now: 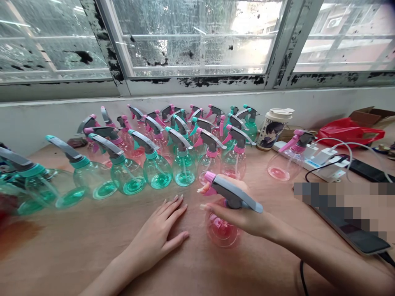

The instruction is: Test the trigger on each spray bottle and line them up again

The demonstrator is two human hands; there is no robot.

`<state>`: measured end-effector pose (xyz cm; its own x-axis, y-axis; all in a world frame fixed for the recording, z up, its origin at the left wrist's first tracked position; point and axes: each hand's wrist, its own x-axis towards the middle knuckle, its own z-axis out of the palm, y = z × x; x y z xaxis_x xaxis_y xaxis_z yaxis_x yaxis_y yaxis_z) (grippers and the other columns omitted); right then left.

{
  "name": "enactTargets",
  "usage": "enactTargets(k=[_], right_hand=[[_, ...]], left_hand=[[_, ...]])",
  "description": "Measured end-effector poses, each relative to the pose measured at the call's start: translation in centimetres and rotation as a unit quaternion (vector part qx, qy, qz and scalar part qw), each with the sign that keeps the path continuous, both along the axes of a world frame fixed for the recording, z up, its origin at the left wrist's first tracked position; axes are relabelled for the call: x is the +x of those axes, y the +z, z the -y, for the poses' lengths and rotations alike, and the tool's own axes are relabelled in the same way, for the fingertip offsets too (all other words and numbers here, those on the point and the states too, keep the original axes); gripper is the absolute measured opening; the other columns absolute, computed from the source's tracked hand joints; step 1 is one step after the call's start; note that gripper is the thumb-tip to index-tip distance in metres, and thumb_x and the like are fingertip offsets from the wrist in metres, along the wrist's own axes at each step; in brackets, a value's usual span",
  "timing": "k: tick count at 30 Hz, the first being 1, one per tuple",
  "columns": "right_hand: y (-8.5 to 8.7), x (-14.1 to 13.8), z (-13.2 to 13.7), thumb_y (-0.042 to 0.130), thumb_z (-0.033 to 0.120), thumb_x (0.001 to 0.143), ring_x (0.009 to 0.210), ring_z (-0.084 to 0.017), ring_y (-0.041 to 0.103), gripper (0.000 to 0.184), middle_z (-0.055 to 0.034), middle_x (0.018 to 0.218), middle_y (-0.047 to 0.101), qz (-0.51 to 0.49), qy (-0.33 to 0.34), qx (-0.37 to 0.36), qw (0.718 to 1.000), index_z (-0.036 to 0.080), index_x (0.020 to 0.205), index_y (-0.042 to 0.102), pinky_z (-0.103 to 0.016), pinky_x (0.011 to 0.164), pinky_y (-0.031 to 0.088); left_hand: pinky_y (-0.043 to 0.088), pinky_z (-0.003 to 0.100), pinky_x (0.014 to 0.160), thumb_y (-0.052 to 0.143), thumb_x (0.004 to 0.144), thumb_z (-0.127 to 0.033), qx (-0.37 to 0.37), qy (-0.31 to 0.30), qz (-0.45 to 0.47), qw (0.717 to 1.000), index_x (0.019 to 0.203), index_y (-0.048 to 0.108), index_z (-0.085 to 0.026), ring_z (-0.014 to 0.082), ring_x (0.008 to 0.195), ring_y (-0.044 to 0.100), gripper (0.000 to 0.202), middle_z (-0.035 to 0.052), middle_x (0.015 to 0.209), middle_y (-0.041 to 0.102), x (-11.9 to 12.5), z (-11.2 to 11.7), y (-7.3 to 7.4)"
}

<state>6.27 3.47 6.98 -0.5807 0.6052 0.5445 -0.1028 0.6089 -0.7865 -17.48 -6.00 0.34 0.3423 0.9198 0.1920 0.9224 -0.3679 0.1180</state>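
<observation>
My right hand (237,209) is wrapped round the neck of a pink spray bottle (222,230) with a grey and pink trigger head. The bottle's base is close to the tabletop; whether it touches I cannot tell. My left hand (165,226) lies flat on the wooden table (173,275), fingers spread, just left of that bottle. Beyond both hands stand rows of green and pink spray bottles; a green bottle (184,166) and a green bottle (157,170) are among the nearest. A single pink bottle (285,162) stands apart on the right.
A lidded paper cup (273,129) stands behind, near a red plastic bag (348,130) and a cardboard box (375,117). At right are a power strip (321,166) with cables and a phone (354,226), partly pixelated. A window sill (197,98) borders the table's far side.
</observation>
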Motion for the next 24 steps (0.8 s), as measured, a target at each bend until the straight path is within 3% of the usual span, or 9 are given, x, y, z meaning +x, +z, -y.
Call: enactTargets(k=[4, 10, 15, 19, 24], right_hand=[[-0.15, 0.11, 0.07, 0.062, 0.021, 0.085, 0.068, -0.014, 0.062, 0.02, -0.0043, 0.091, 0.063, 0.001, 0.017, -0.013, 1.0, 0.019, 0.105, 0.062, -0.025, 0.056, 0.054], [0.09, 0.28, 0.12, 0.058, 0.019, 0.087, 0.068, -0.015, 0.062, 0.017, -0.002, 0.083, 0.065, 0.015, 0.008, -0.018, 1.0, 0.019, 0.103, 0.064, -0.03, 0.068, 0.056], [0.13, 0.22, 0.11, 0.06, 0.019, 0.086, 0.072, -0.014, 0.063, 0.019, -0.004, 0.095, 0.066, 0.004, 0.033, -0.034, 0.999, 0.021, 0.105, 0.063, -0.026, 0.063, 0.056], [-0.01, 0.16, 0.09, 0.068, 0.026, 0.082, 0.065, -0.013, 0.059, 0.018, -0.004, 0.091, 0.064, 0.008, 0.008, -0.011, 1.0, 0.02, 0.098, 0.062, -0.022, 0.051, 0.051], [0.35, -0.01, 0.28, 0.064, 0.027, 0.085, 0.062, -0.012, 0.054, 0.01, 0.0009, 0.074, 0.058, 0.025, -0.031, -0.018, 0.999, 0.02, 0.082, 0.058, -0.024, 0.056, 0.048]], left_hand=[[0.034, 0.052, 0.112, 0.049, 0.096, -0.051, -0.007, 0.002, 0.0, 1.0, 0.145, 0.041, -0.023, 0.0297, 0.139, 0.037, 0.057, 0.0099, 0.153, 0.037, 0.07, 0.03, 0.15], [0.034, 0.052, 0.112, 0.049, 0.096, -0.052, -0.014, 0.008, 0.003, 1.0, 0.146, 0.04, -0.024, 0.03, 0.14, 0.036, 0.058, 0.0085, 0.154, 0.036, 0.11, 0.07, 0.22], [0.033, 0.053, 0.112, 0.049, 0.096, -0.052, -0.017, 0.006, 0.002, 1.0, 0.145, 0.041, -0.022, 0.0306, 0.14, 0.036, 0.058, 0.0098, 0.154, 0.036, 0.12, 0.1, 0.27], [0.033, 0.052, 0.112, 0.049, 0.097, -0.051, -0.016, 0.006, -0.003, 1.0, 0.143, 0.043, -0.022, 0.0298, 0.139, 0.036, 0.055, 0.0103, 0.154, 0.035, 0.24, 0.11, 0.41], [0.033, 0.052, 0.112, 0.049, 0.097, -0.051, -0.011, 0.006, -0.001, 1.0, 0.144, 0.043, -0.021, 0.0302, 0.139, 0.037, 0.056, 0.0117, 0.153, 0.037, 0.28, 0.1, 0.33]])
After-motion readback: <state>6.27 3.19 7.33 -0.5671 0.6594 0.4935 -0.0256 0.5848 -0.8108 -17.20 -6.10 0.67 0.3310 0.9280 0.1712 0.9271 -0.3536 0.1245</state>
